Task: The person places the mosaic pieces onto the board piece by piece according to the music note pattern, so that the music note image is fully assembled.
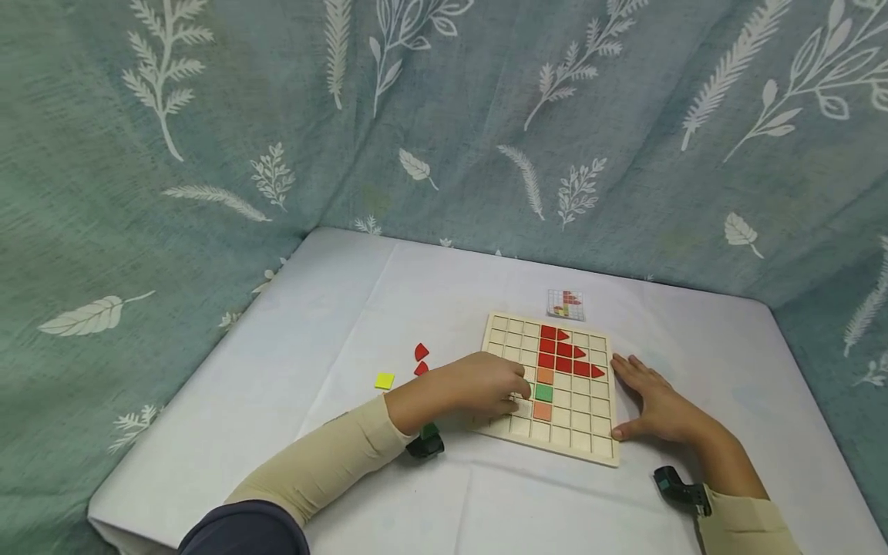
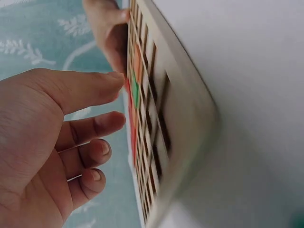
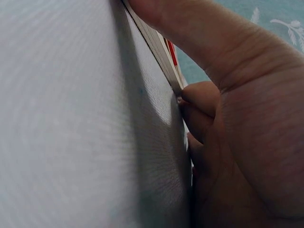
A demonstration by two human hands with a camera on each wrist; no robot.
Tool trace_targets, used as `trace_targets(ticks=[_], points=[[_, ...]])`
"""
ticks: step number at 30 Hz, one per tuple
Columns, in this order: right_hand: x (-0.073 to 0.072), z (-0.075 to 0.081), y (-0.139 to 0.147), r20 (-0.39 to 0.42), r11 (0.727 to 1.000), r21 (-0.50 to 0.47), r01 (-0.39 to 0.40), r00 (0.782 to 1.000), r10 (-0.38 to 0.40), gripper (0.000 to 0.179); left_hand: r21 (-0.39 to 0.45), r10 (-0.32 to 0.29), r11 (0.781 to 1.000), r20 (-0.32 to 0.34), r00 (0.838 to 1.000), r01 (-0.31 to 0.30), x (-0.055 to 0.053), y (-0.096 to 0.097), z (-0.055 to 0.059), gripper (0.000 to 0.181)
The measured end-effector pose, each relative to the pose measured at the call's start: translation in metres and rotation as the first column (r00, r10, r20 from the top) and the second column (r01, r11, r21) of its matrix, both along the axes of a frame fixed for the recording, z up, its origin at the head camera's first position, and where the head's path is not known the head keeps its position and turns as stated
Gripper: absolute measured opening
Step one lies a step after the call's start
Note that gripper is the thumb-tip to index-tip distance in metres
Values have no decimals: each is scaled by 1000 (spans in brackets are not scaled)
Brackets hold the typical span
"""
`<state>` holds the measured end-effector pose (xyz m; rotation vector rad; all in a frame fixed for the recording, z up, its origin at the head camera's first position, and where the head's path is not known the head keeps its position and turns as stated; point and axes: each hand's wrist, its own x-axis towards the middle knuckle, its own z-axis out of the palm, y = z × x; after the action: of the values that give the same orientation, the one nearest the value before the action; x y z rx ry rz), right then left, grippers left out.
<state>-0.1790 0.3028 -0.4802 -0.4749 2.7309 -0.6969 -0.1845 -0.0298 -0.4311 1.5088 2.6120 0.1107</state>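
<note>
My left hand (image 1: 486, 383) is over the left half of a wooden grid board (image 1: 581, 401), its fingertips close by a green square tile (image 1: 544, 393). A sliver of green shows right at those fingertips. In the left wrist view the fingers are loosely bent and no piece shows in the hand. An orange tile (image 1: 545, 375) lies above the green one, another orange tile (image 1: 543, 412) below. Rows of red tiles (image 1: 565, 348) with pointed ends fill the upper middle cells. My right hand (image 1: 655, 405) rests with spread fingers along the board's right edge, thumb touching it.
A small pattern card (image 1: 565, 304) lies behind the board. Left of the board are a yellow square (image 1: 385, 380) and two red rounded pieces, one (image 1: 421, 352) behind the other. Something green (image 1: 430, 430) shows by the left wrist's black camera (image 1: 425, 446). Patterned cloth hangs behind the table.
</note>
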Motion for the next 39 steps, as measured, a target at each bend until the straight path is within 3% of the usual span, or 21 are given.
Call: trace_targets(ticks=[7,12,19,27,39], points=[[2,-5,1,5,1000,-2,-1,1000,1,136,6,79,997,-2,997,-79,5,-37,-10,7],[5,-6,-1,8,1000,-14,-12,1000,12,134,29,121,992,8,993,-121,10,-58,-9,7],[7,-5,-2,5,1000,-5,-7,1000,7,133,11,177,984,38,984,-177,18,-78,-10,16],[-2,-1,3,6,1000,-6,-18,1000,19,136,0,230,973,34,973,-230,19,-94,-10,19],[-2,-1,3,24,1000,-15,-14,1000,14,136,36,203,978,75,976,-206,37,-110,-10,18]])
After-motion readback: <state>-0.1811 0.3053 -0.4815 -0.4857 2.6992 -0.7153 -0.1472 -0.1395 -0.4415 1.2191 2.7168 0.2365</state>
